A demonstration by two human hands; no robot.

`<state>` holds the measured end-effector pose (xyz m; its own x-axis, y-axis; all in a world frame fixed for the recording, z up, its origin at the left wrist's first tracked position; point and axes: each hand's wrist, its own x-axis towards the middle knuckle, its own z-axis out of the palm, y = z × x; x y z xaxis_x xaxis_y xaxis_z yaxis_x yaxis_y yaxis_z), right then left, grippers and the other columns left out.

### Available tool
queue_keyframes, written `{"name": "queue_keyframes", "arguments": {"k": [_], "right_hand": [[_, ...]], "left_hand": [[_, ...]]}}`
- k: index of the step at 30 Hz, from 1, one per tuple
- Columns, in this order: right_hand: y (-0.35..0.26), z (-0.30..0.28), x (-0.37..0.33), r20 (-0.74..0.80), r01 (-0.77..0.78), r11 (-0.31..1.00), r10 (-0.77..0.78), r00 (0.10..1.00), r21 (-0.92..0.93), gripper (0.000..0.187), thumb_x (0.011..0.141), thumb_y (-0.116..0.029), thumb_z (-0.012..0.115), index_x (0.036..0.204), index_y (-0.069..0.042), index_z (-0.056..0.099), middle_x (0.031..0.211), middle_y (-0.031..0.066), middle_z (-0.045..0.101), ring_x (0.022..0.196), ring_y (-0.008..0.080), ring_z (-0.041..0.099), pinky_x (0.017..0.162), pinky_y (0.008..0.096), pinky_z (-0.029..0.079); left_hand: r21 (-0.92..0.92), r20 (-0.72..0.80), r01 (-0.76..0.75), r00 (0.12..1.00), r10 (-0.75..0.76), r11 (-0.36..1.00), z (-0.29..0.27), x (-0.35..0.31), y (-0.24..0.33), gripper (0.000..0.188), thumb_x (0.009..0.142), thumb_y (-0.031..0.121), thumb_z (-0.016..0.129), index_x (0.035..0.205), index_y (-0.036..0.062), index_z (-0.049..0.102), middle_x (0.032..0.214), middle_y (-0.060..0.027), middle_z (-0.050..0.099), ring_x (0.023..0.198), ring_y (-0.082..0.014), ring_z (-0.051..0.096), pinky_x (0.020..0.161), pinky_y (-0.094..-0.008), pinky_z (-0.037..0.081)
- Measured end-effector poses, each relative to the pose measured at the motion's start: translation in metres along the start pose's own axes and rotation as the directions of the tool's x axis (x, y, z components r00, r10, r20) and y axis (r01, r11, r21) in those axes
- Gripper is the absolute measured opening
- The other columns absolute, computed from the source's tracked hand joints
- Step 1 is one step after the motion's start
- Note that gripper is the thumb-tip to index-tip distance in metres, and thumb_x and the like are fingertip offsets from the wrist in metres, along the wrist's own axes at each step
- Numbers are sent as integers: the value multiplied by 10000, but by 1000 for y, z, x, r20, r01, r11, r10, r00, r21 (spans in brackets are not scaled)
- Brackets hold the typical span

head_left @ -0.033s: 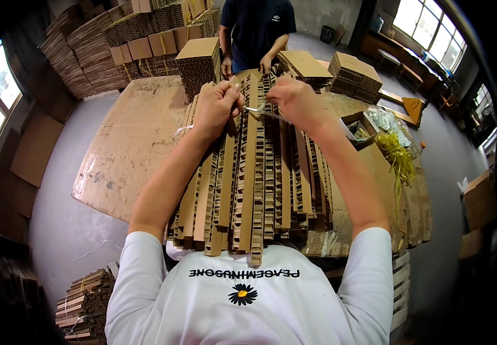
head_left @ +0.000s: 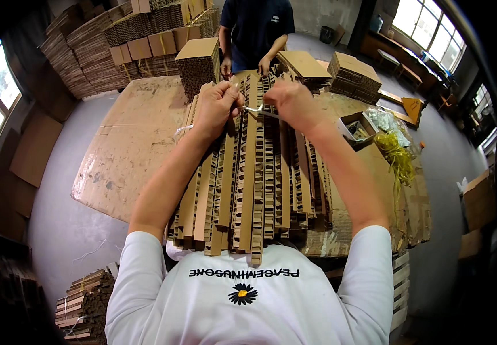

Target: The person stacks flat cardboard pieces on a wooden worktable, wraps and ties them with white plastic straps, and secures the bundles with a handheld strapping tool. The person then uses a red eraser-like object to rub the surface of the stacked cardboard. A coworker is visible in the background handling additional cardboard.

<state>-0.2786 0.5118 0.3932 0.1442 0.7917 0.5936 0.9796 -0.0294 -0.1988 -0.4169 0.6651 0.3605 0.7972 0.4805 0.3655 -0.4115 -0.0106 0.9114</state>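
Observation:
A bundle of honeycomb cardboard strips lies lengthwise before me on the table, its near ends reaching my shirt. White plastic string crosses over the far part of the strips and meets in a knot or crossing between my hands. My left hand is closed in a pinch on the string, left of that crossing. On the right, my right hand is closed too, with the string leading to it; its fingertips are partly hidden. Both hands are just above the strips.
Across the table stands a person with both hands at the strips' far end. Cardboard stacks flank that end. To the right lie an open box and tangled yellow string. A strip bundle stands at lower left.
My right hand has shifted very slightly, and the string near it lies a little differently. My left hand and the strips stay where they were.

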Motion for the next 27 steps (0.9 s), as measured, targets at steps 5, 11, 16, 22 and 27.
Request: {"name": "queue_keyframes", "arguments": {"k": [5,11,16,22,27], "right_hand": [[2,5,-5,361,-433,807,296,885,401,102,870,-73,616,948,-17,648,861,81,676,741,167,640,693,289,503],[-8,-15,-4,578,-594,423,183,796,684,231,873,-106,678,1034,-8,544,836,-5,551,778,84,509,714,234,438],[-16,-19,-3,387,-298,921,186,903,251,202,831,-138,657,978,-5,615,806,130,641,771,218,624,728,312,490],[-12,-44,2,433,70,924,108,895,-377,101,800,-121,668,820,-22,658,810,172,649,821,356,620,695,380,488],[-5,-73,6,542,-346,888,138,829,303,202,936,-159,514,850,-12,622,885,72,633,808,203,589,765,317,472]], "left_hand": [[7,-12,-17,1000,17,1000,0,-3,0,260,1009,225,496,794,81,513,718,-12,571,546,-49,474,462,-169,334],[52,-25,24,999,-23,998,2,1,-2,277,1017,223,470,789,70,506,714,-12,565,542,-52,463,466,-176,338],[89,-23,6,1000,-4,996,0,0,-3,282,1017,231,466,786,76,508,707,-4,563,534,-44,456,455,-176,332],[85,-70,96,993,-90,992,-4,-6,0,311,1019,236,460,757,79,515,705,-2,568,522,-37,455,431,-179,323],[109,-39,15,999,-11,994,-5,-3,-3,300,1013,239,473,772,71,534,722,-15,589,593,-54,499,529,-193,384]]}}
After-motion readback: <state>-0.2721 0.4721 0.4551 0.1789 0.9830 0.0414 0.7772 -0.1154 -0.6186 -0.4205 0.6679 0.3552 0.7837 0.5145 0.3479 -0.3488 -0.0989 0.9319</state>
